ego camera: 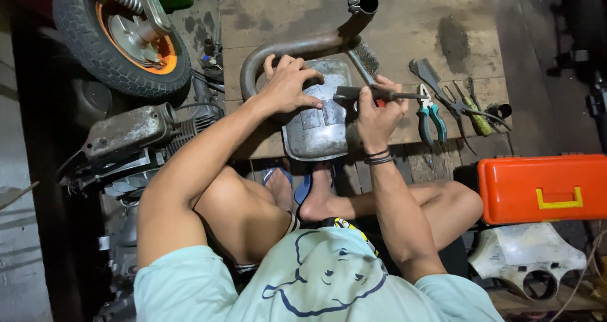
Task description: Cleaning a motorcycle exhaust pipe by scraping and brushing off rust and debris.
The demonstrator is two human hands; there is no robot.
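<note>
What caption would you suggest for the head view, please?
Left hand steadies a metal cover by a bent exhaust pipe; right hand grips a tool.

Wheel (120, 34) partly beyond top edge

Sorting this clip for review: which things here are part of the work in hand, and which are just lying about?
In use:
left hand pressing the metal cover
right hand holding a tool
exhaust pipe

Lying about:
pliers
screwdriver
orange toolbox
wheel
engine
</note>
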